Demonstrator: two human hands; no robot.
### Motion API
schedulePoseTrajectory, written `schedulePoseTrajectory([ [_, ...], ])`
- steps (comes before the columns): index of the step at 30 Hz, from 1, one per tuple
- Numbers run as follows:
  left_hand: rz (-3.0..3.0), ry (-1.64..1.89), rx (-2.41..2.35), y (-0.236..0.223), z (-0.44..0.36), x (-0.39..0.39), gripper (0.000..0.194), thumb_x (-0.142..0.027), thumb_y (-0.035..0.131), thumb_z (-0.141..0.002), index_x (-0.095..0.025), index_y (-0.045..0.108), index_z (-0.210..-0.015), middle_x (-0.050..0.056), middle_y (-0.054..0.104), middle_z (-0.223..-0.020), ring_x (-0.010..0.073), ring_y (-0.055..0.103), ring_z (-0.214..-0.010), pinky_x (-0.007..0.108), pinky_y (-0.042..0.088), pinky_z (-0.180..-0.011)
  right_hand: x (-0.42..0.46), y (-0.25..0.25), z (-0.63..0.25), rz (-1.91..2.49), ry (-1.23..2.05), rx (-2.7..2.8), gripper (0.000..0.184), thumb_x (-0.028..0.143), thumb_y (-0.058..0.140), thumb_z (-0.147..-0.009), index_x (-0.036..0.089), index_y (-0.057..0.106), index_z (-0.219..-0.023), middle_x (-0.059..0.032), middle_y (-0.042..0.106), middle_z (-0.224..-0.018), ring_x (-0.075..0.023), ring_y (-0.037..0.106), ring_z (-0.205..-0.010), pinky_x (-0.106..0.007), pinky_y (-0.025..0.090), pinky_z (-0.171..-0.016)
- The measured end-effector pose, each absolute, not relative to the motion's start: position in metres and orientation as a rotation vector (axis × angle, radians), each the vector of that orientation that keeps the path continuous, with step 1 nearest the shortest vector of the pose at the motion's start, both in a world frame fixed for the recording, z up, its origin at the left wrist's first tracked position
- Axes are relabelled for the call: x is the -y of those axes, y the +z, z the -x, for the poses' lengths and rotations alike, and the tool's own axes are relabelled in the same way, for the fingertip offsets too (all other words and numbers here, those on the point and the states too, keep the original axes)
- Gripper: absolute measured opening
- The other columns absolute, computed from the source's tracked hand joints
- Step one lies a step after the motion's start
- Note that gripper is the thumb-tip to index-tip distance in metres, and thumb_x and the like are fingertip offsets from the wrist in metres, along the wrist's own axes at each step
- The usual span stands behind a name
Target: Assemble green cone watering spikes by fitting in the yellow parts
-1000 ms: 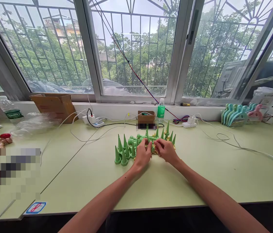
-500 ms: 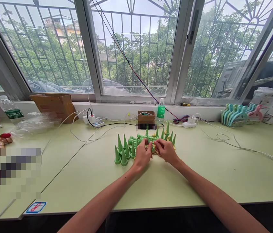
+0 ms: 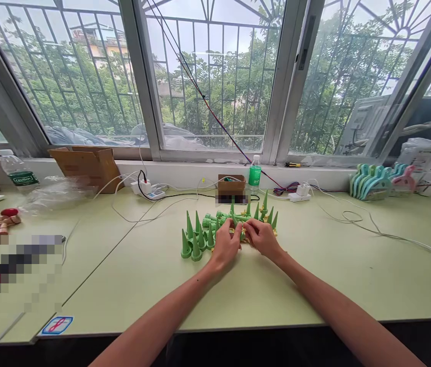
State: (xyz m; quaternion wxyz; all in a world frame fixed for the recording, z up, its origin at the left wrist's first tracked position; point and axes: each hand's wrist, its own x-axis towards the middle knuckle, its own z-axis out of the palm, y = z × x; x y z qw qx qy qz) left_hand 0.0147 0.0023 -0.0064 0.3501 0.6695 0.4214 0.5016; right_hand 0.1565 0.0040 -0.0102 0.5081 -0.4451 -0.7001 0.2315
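We are pinching a green conical spike (image 3: 234,219) between the thumb and fingers of our left hand (image 3: 226,242). Our right hand (image 3: 264,237) is meeting it from the other side, its fingertips bunching together just beside the spike; we cannot tell what they are gripping. More upright spikes (image 3: 196,251) are standing left of our left hand, ribbed green pieces (image 3: 210,223) are lying just beyond it, and spikes with yellow bits (image 3: 264,205) are standing beyond our right hand on the pale green table (image 3: 154,285).
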Motion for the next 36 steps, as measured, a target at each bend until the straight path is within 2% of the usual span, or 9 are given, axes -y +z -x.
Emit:
schedulePoseTrajectory([
  [5,-1.737,1.287,-1.060,-0.0039,-0.0147,0.0000,0.036,-0.055,0.050,-0.087,-0.021,0.041,-0.078,-0.005,0.050,-0.057,0.0113,0.052,-0.042,0.023,0.037,-0.043,-0.0036,-0.0111,-0.1563,1.068,0.574,1.674,0.034,0.044,0.045,-0.093,0.020,0.053,-0.070,0.0033,0.052,-0.051,-0.0107,0.046,-0.037,-0.023,0.037,-0.041],
  [12,-1.774,1.307,-1.088,-0.0044,-0.0154,0.0005,0.038,-0.055,0.057,-0.082,-0.020,0.043,-0.079,-0.005,0.049,-0.054,0.0097,0.045,-0.039,0.022,0.028,-0.041,-0.0039,-0.0130,-0.1567,1.067,0.571,1.664,0.030,0.038,0.043,-0.093,0.021,0.052,-0.071,0.0044,0.049,-0.047,-0.0112,0.046,-0.036,-0.023,0.037,-0.040],
  [16,-1.791,1.316,-1.078,-0.0045,-0.0157,0.0006,0.038,-0.054,0.060,-0.080,-0.019,0.044,-0.079,-0.005,0.048,-0.057,0.0089,0.044,-0.041,0.022,0.027,-0.042,-0.0032,-0.0119,-0.1566,1.099,0.555,1.663,0.028,0.038,0.044,-0.092,0.021,0.054,-0.072,0.0050,0.049,-0.043,-0.0121,0.046,-0.036,-0.023,0.037,-0.041],
  [23,-1.817,1.311,-1.098,-0.0065,-0.0164,-0.0003,0.035,-0.051,0.059,-0.082,-0.019,0.046,-0.081,-0.004,0.049,-0.062,0.0086,0.044,-0.044,0.021,0.028,-0.043,-0.0027,-0.0110,-0.1559,1.110,0.506,1.659,0.029,0.037,0.045,-0.092,0.021,0.053,-0.070,0.0040,0.051,-0.047,-0.0115,0.046,-0.036,-0.024,0.037,-0.042],
  [28,-1.792,1.317,-1.069,-0.0087,-0.0164,-0.0014,0.035,-0.051,0.059,-0.082,-0.019,0.046,-0.081,-0.003,0.051,-0.065,0.0083,0.043,-0.045,0.021,0.028,-0.044,-0.0037,-0.0134,-0.1557,1.088,0.548,1.645,0.032,0.042,0.044,-0.093,0.021,0.052,-0.070,0.0037,0.052,-0.050,-0.0115,0.046,-0.035,-0.024,0.037,-0.040],
  [36,-1.794,1.334,-1.062,-0.0106,-0.0164,-0.0020,0.033,-0.049,0.057,-0.084,-0.019,0.044,-0.079,-0.003,0.049,-0.063,0.0088,0.043,-0.044,0.022,0.029,-0.044,-0.0040,-0.0148,-0.1553,1.091,0.544,1.652,0.033,0.044,0.044,-0.094,0.022,0.052,-0.072,0.0038,0.052,-0.049,-0.0118,0.045,-0.034,-0.025,0.036,-0.040],
])
